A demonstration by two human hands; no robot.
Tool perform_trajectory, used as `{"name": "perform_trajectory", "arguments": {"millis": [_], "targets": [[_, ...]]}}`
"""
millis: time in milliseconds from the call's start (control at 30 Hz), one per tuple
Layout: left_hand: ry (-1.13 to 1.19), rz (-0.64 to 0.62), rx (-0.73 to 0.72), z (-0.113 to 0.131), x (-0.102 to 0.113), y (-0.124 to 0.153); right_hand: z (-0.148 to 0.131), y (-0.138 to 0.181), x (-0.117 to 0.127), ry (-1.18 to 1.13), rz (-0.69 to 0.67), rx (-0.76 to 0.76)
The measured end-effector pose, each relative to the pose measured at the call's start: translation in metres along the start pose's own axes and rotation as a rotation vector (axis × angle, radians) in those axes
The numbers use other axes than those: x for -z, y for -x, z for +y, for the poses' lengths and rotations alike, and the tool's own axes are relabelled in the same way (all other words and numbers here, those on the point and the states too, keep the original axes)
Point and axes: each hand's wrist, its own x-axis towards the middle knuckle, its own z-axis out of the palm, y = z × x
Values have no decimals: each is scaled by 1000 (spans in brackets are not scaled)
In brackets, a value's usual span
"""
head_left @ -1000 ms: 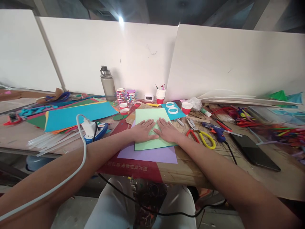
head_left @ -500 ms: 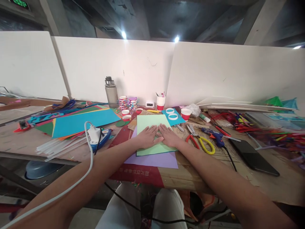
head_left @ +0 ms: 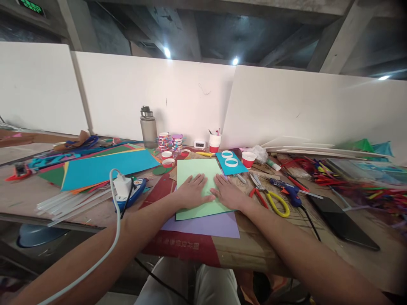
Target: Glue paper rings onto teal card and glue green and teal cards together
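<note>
Both hands lie palm down on a light green sheet of paper [head_left: 193, 167]. My left hand [head_left: 193, 192] presses flat on its left part, fingers stretched forward. On its right part rests my right hand [head_left: 229, 191], also flat with fingers extended. The two thumbs point toward each other, a small gap between them. A darker edge shows along the bottom of the green sheet, over a purple sheet [head_left: 203, 228]. Just behind the right hand lies a blue sheet [head_left: 237, 169] with two white paper rings [head_left: 231, 162] on it.
To the right are yellow-and-red pliers [head_left: 278, 203], a blue glue gun [head_left: 291, 192] and a black phone [head_left: 343, 222]. On the left sit stacked coloured papers [head_left: 104, 169], clear glue sticks [head_left: 70, 203] and a power strip [head_left: 136, 192] with a white cable. A bottle [head_left: 148, 129] and paper cups [head_left: 215, 144] stand behind.
My hands have moved slightly apart on the green sheet, the left one to the left. The camera view has shifted a little; the sheets remain stacked.
</note>
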Motion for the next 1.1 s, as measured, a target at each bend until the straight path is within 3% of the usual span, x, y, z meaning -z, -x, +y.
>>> {"name": "perform_trajectory", "arguments": {"millis": [167,367,633,1100], "targets": [[-5,-12,-13,1,1,0,-11,6,13,-12,181,48],[-26,-39,-42,-3,2,-1,-9,8,13,-198,-73,142],[-6,33,-64,-5,-4,2,-6,7,5,-222,-21,135],[-10,21,-70,-5,-3,2,-6,7,2,-164,9,115]]}}
